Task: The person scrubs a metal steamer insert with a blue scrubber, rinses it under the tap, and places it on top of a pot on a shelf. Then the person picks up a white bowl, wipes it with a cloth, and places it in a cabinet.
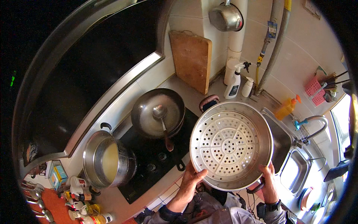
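Observation:
Both my hands hold a round metal steamer pot section with a perforated bottom, tilted so its inside faces me. My left hand grips the lower left rim, thumb over the edge. My right hand holds the lower right rim beside a dark loop handle. A second handle shows at the upper left rim. To the left, a wok with a ladle in it sits on the black gas hob. A deep steel pot holding pale liquid stands beside it.
A wooden cutting board leans on the wall near a spray bottle and a pump bottle. At the right are the sink and faucet. Several condiment bottles stand lower left. The range hood overhangs.

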Motion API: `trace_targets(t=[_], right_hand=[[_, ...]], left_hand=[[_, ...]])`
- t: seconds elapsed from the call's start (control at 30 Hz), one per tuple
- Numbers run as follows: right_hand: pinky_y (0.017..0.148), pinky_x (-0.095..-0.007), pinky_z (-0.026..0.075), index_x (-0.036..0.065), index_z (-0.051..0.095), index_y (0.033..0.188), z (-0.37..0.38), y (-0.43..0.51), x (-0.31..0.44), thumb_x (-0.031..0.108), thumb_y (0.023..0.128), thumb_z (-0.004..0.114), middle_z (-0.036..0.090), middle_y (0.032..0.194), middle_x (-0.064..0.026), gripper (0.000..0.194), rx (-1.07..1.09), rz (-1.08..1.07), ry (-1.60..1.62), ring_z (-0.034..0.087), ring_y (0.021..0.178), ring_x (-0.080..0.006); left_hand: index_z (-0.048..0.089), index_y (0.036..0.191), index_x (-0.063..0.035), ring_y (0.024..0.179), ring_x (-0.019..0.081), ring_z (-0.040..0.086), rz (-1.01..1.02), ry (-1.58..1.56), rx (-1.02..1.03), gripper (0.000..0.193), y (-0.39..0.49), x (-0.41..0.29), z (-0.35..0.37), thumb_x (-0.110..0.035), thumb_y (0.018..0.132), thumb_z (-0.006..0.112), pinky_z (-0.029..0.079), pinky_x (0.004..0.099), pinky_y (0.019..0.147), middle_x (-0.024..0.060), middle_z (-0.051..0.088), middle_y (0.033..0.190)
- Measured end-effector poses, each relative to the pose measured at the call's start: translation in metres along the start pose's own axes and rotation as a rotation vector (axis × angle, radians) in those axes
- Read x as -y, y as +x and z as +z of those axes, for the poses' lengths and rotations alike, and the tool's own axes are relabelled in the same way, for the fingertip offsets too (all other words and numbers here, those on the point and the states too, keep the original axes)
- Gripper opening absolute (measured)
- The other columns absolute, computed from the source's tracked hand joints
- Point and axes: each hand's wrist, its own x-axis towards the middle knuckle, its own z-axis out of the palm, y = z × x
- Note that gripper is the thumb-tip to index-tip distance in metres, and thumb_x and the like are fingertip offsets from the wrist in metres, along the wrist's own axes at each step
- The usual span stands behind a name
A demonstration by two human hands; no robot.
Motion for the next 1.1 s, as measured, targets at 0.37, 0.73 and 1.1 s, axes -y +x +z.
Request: trace_targets(t=[0.37,0.73,1.1], right_hand=[[0.109,-0.0420,0.043,0.005,0.041,0.153,-0.020,0.011,-0.013,0.049,0.105,0.052,0.055,0.144,-0.0135,0.066,0.179,0.068,0.032,0.049,0.135,-0.0235],[0.082,-0.0349,0.056,-0.006,0.050,0.134,-0.055,0.060,-0.070,0.036,0.102,0.061,0.064,0.123,-0.0189,0.054,-0.039,0.081,-0.093,0.066,0.108,-0.0251],[0.092,-0.0436,0.057,-0.007,0.032,0.148,-0.066,0.141,-0.113,0.054,0.091,0.069,0.053,0.138,-0.0247,0.091,0.017,0.247,0.074,0.055,0.126,-0.0385]], left_hand=[[0.049,0.141,-0.0021,0.121,0.0247,0.057,0.060,0.105,-0.197,0.068,-0.010,0.007,-0.023,-0.017,0.079,0.073,0.045,0.0406,0.106,0.0105,0.057,0.134],[0.046,0.147,-0.0013,0.122,0.0325,0.060,0.106,-0.030,-0.245,0.070,-0.004,-0.031,-0.021,-0.028,0.085,0.062,0.051,0.0484,0.103,0.0152,0.057,0.140],[0.046,0.145,-0.0037,0.128,0.0303,0.057,0.232,0.034,-0.388,0.065,-0.003,-0.052,-0.003,-0.033,0.090,0.063,0.050,0.0520,0.104,0.0132,0.057,0.142]])
